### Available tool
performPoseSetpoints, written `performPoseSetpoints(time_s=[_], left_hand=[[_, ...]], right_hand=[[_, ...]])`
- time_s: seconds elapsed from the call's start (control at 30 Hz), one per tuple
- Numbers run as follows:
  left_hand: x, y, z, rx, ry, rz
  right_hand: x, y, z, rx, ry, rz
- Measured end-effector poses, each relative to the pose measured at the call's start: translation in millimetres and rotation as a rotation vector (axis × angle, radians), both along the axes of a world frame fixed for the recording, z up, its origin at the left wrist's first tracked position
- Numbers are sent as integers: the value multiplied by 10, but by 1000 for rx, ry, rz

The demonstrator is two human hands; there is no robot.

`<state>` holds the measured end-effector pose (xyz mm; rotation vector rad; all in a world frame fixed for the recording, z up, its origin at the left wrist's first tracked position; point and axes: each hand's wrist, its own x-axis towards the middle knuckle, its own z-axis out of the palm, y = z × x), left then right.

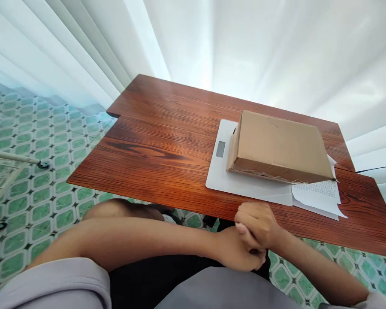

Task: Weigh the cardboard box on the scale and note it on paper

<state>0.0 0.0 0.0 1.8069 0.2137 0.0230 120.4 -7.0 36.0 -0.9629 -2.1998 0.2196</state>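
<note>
While both hands rest clasped at near counter edge, nothing is gripped: left hand point(238, 253) lies under, right hand point(259, 225) curls closed over it, fingers folded against each other. One brown cardboard box point(278, 148), flaps shut, sits just beyond hands on one flat white digital scale point(223, 174), likely so display stays uncovered at box's left. Two or so white printed paper sheets point(318, 195) tucked under box's right end, beyond right hand. One reddish-brown wooden counter point(161, 133) carries all. Green patterned floor tiles point(51, 150) lie left of hands.
</note>
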Motion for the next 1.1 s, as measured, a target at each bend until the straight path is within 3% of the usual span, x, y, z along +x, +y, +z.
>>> performPoseSetpoints(time_s=[0.17,0.3,0.43,0.57,0.7,1.1], left_hand=[[-91,70,251,-105,21,45],[-137,122,464,-17,29,183],[-202,148,559,106,-75,369],[-266,162,532,190,-135,600],[-311,173,461,169,-183,748],[-351,206,318,173,-262,938]], right_hand=[[273,-127,-81,119,143,-198],[485,-226,-228,245,176,-294],[621,-256,-295,321,216,-379],[658,-238,-330,346,296,-417],[659,-246,-404,343,305,-448],[658,-317,-509,276,380,-527]])
